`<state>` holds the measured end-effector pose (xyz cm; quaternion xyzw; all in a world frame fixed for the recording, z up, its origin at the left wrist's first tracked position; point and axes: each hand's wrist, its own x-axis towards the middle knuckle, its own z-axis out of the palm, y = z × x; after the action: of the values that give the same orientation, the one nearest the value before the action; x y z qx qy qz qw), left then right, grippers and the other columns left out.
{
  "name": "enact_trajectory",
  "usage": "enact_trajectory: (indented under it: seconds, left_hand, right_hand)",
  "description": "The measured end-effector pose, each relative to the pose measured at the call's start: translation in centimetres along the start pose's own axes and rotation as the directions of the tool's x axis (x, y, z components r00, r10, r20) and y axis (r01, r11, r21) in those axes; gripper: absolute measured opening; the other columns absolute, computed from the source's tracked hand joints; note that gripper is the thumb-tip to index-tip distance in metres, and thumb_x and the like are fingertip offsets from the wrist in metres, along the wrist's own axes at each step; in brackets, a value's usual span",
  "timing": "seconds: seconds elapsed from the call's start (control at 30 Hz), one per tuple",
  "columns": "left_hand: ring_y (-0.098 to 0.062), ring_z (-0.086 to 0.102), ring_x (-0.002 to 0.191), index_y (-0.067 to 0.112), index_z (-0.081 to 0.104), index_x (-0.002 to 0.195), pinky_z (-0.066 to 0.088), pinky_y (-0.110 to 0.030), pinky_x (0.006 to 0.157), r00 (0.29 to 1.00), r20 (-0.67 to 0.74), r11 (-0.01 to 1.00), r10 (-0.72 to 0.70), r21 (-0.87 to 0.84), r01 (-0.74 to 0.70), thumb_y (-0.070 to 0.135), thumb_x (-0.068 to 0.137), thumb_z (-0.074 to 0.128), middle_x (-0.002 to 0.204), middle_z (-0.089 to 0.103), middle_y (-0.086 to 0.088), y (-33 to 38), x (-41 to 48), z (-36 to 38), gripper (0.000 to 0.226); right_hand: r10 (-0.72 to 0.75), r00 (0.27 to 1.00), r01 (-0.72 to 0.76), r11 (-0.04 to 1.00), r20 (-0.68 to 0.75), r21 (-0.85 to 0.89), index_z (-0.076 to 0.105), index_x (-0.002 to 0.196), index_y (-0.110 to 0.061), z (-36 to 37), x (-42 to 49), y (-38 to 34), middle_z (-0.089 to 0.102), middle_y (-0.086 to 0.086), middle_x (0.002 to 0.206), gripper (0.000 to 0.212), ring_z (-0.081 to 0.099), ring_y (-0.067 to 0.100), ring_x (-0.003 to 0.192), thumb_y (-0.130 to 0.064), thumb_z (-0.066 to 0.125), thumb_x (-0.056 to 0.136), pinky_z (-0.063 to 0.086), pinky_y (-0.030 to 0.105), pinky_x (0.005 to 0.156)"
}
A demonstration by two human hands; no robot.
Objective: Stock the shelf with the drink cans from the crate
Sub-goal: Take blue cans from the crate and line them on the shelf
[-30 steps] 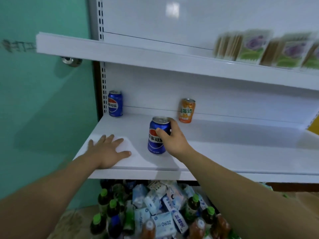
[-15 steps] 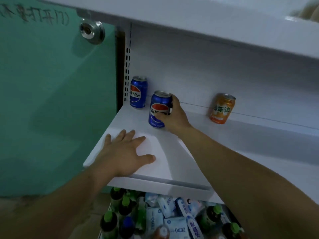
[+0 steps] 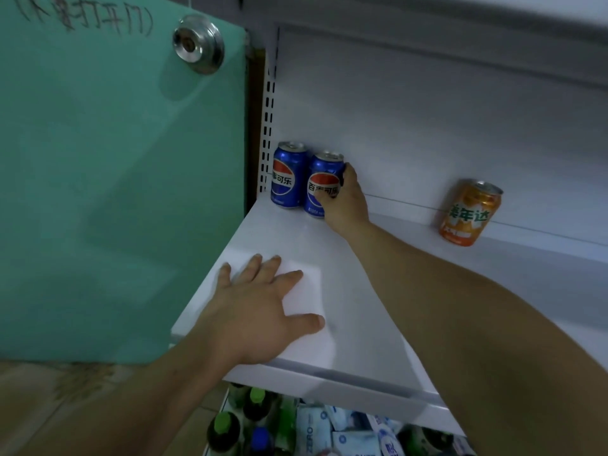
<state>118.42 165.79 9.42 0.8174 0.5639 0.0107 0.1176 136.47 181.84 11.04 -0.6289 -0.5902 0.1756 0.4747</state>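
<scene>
in the head view, the right hand (image 3: 345, 202) reaches to the back left corner of the shelf (image 3: 362, 291), its fingers curled round the second blue can (image 3: 324, 185). this can stands right against the first blue can (image 3: 288, 176), touching it or nearly so. the likeliest slip is at the release: if the fingers drag sideways as they let go, the can may tip or knock its neighbour, and both stand close to the shelf's left edge. whether its base sits flat cannot quite be told, since the hand hides part of it. the can stands upright, long axis vertical, top up, its label facing the front of the shelf. the orange can (image 3: 470, 213) stands well apart to the right, against the back wall, out of harm's way. the left hand (image 3: 260, 314) lies flat with fingers spread on the shelf's front part, holding nothing. bottles (image 3: 223, 429) show below the shelf.
</scene>
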Motion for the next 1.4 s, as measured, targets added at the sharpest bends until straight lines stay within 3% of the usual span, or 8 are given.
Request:
enact_trajectory:
  seconds: [0.23, 0.4, 0.53, 0.73, 0.87, 1.03, 1.17, 1.4]
  left_hand:
    - [-0.013, -0.015, 0.146, 0.042, 0.002, 0.149, -0.01, -0.05, 0.117, 1.0, 0.007, 1.0, 0.001, 0.002, -0.001, 0.082, 0.079, 0.025, 0.16, -0.012, 0.01, -0.2, 0.3, 0.1, 0.084]
    - [-0.014, -0.013, 0.147, 0.042, 0.006, 0.15, -0.009, -0.051, 0.117, 1.0, 0.018, 1.0, -0.008, 0.006, 0.008, 0.081, 0.079, 0.027, 0.16, -0.009, 0.009, -0.2, 0.6, 0.0, 0.084]
    - [-0.016, -0.009, 0.148, 0.041, 0.008, 0.15, -0.007, -0.053, 0.117, 0.999, 0.037, 1.0, -0.017, 0.002, 0.017, 0.081, 0.079, 0.029, 0.161, -0.006, 0.008, -0.2, 0.7, -0.4, 0.084]
    - [-0.024, 0.007, 0.148, 0.03, 0.014, 0.152, 0.007, -0.051, 0.118, 0.993, 0.116, 1.0, -0.009, -0.012, 0.01, 0.074, 0.084, 0.037, 0.161, 0.005, -0.001, 1.5, -0.2, -2.3, 0.084]
    - [-0.022, 0.022, 0.144, 0.021, 0.021, 0.151, 0.02, -0.038, 0.118, 0.974, 0.137, 0.975, 0.18, -0.156, -0.158, 0.066, 0.087, 0.044, 0.16, 0.016, -0.004, 9.0, -1.9, -2.8, 0.082]
    - [-0.022, 0.03, 0.141, 0.022, 0.029, 0.149, 0.026, -0.034, 0.115, 0.873, 0.131, 0.875, 0.47, -0.202, -0.44, 0.057, 0.089, 0.052, 0.157, 0.025, -0.002, 21.6, -7.0, 0.2, 0.073]
    - [-0.023, 0.048, 0.125, 0.022, 0.045, 0.138, 0.04, -0.035, 0.104, 0.748, 0.191, 0.77, 0.636, -0.222, -0.598, 0.054, 0.086, 0.057, 0.143, 0.046, -0.004, 29.6, -11.2, 3.8, 0.062]
    - [-0.022, 0.029, 0.141, 0.021, 0.025, 0.15, 0.031, -0.035, 0.112, 0.509, 0.364, 0.593, 0.78, -0.169, -0.787, 0.054, 0.089, 0.054, 0.158, 0.023, -0.001, 41.3, -17.7, 11.1, 0.075]
  right_hand:
    - [0.007, 0.999, -0.009, 0.999, -0.034, -0.042, 0.024, 0.15, -0.02, 0.9, 0.8, 0.2, 0.045, 0.007, 0.143, 0.073, 0.048, 0.024, 0.128, -0.026, 0.065, 0.09, 0.041, 0.038, 0.103]
    - [0.121, 0.989, -0.105, 0.978, 0.081, -0.178, 0.013, 0.153, -0.015, -1.0, -0.8, -0.3, 0.031, 0.012, 0.153, 0.082, 0.036, 0.028, 0.138, -0.038, 0.061, 0.092, 0.035, 0.037, 0.107]
    - [0.186, 0.965, -0.096, 0.907, 0.185, -0.41, 0.02, 0.152, -0.011, -6.5, -3.9, -1.1, 0.029, 0.014, 0.155, 0.078, 0.033, 0.029, 0.139, -0.049, 0.055, 0.093, 0.03, 0.032, 0.108]
    - [0.291, 0.944, -0.134, 0.772, 0.158, -0.622, 0.03, 0.15, -0.016, -17.4, -11.8, -2.7, 0.032, 0.01, 0.155, 0.072, 0.035, 0.03, 0.138, -0.055, 0.05, 0.093, 0.03, 0.031, 0.109]
    - [0.351, 0.933, -0.216, 0.723, 0.08, -0.656, 0.029, 0.149, -0.016, -24.5, -18.4, -2.8, 0.038, 0.011, 0.151, 0.073, 0.041, 0.03, 0.134, -0.053, 0.053, 0.092, 0.034, 0.032, 0.106]
    - [0.411, 0.909, -0.341, 0.64, -0.069, -0.688, 0.024, 0.151, -0.019, -34.1, -27.3, -2.6, 0.032, 0.008, 0.155, 0.074, 0.042, 0.03, 0.133, -0.056, 0.05, 0.093, 0.038, 0.039, 0.105]
    - [0.436, 0.876, -0.437, 0.544, -0.204, -0.716, 0.025, 0.152, -0.019, -40.7, -35.4, -1.7, 0.034, 0.009, 0.153, 0.073, 0.044, 0.03, 0.13, -0.056, 0.049, 0.093, 0.04, 0.039, 0.1]
    - [0.591, 0.69, -0.691, 0.37, -0.416, -0.62, 0.027, 0.151, -0.023, -48.6, -50.0, 1.5, 0.035, 0.005, 0.153, 0.074, 0.041, 0.028, 0.134, -0.057, 0.053, 0.091, 0.04, 0.04, 0.104]
